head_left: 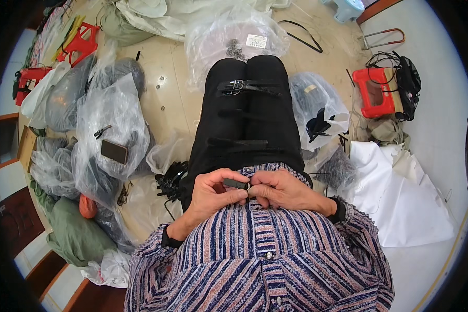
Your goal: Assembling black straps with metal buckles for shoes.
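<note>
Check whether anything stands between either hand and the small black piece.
Nothing visible does. The left hand pinches the small black piece directly; the right hand is at its right end, though contact there is unclear.

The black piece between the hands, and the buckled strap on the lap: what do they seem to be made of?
The black piece shows little shine: perhaps matt leather, imitation leather or plastic. The strap, smooth with slight sheen, seems leather-like. Its buckle is probably metal: silvery, with bright highlights.

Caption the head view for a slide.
Left hand and right hand pinch a small dark piece between them, near a black-clad lap bearing a buckled strap.
</note>
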Motion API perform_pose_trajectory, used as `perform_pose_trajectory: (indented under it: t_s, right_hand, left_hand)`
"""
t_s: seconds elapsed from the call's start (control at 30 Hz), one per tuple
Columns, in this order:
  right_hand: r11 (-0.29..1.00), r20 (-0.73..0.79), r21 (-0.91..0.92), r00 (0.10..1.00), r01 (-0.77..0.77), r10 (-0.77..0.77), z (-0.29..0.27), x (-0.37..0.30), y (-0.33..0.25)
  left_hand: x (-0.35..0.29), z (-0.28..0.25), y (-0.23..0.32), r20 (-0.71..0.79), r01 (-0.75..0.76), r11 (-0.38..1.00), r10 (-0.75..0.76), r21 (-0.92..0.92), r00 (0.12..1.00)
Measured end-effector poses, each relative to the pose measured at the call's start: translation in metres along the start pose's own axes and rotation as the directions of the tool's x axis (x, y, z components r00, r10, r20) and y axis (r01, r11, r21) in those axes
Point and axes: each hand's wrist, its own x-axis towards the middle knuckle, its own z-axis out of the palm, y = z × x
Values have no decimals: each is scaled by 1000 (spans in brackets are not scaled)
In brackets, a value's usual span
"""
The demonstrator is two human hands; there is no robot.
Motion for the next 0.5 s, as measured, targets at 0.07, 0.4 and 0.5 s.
perform_pose_trajectory:
  t_s: [0.07,0.4,0.5]
  right_hand:
    - [1000,-5,-10,1000,23,-23,0,0,2]
    - [986,30,161,998,41,-46,6,2,24]
    - [974,49,221,997,42,-54,6,6,29]
  left_hand:
    - [1,2,0,-29,-9,1000,8,-18,1000]
    - [-9,1,-13,-54,92,996,-93,-18,994]
    - [-8,1,-14,-68,93,996,-93,-15,993]
